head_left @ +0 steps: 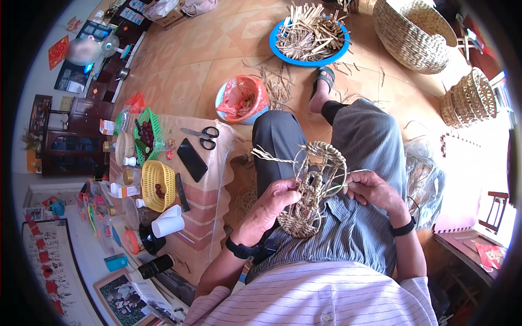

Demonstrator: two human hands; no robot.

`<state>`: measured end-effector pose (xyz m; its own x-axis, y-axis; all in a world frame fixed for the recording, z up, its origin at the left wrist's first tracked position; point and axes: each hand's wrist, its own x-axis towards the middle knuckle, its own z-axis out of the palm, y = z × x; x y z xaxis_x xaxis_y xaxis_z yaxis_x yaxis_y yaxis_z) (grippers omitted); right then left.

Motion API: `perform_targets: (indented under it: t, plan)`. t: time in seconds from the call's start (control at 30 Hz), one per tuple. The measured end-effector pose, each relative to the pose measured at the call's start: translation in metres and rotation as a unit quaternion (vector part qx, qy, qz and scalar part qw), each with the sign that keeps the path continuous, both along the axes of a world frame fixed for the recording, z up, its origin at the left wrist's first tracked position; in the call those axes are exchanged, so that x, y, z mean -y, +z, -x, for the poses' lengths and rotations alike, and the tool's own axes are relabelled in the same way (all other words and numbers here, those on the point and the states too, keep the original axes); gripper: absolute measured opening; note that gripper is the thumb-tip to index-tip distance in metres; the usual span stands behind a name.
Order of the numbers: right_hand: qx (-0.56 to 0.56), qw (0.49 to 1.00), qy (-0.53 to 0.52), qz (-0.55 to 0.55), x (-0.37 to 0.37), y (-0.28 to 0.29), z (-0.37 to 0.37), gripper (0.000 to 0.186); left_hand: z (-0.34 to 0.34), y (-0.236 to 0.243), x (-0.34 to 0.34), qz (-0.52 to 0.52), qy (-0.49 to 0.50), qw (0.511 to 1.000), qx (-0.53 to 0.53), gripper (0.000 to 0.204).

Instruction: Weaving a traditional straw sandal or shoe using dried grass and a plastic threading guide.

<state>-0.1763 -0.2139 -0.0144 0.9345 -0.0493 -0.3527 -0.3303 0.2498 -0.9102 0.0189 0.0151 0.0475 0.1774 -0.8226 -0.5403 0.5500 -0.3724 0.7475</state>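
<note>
Over my lap is a woven straw piece (302, 224), with a rounded braided end near my belly and an open, looped end toward my knees. My left hand (270, 205) is closed on its left side, thumb on top. A twisted straw tail (274, 156) sticks out to the left from the looped end. To the right of the piece, my right hand (376, 191) is closed in a pinch on a thin pale strand (338, 188) that curves round from the weave. The fingertips hide where the strand ends.
Left of me, a cloth-covered table (209, 204) bears scissors (204, 136), a phone (192, 159), a yellow basket (159, 186) and a green basket (148, 133). Ahead are a red-lined bin (237, 98) and a blue basin (308, 61) of straw. Woven baskets (416, 35) stand at the right.
</note>
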Motion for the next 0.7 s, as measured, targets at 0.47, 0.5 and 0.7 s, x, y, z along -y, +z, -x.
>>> perform_targets:
  t: [0.47,0.5,0.7]
  plan:
    - [-0.005,1.0,-0.004,-0.017,0.0017,-0.0045,0.0006,0.021,0.0017,0.0037,0.0017,0.006,0.006,1.0,0.008,0.038]
    - [-0.005,1.0,-0.004,-0.017,0.0011,-0.0038,0.0002,0.021,0.0017,0.0046,0.0019,0.006,0.007,1.0,0.009,0.038]
    - [-0.009,1.0,0.012,-0.028,-0.002,-0.0046,-0.0019,0.022,0.0019,0.0046,0.0012,0.006,0.006,1.0,0.007,0.038]
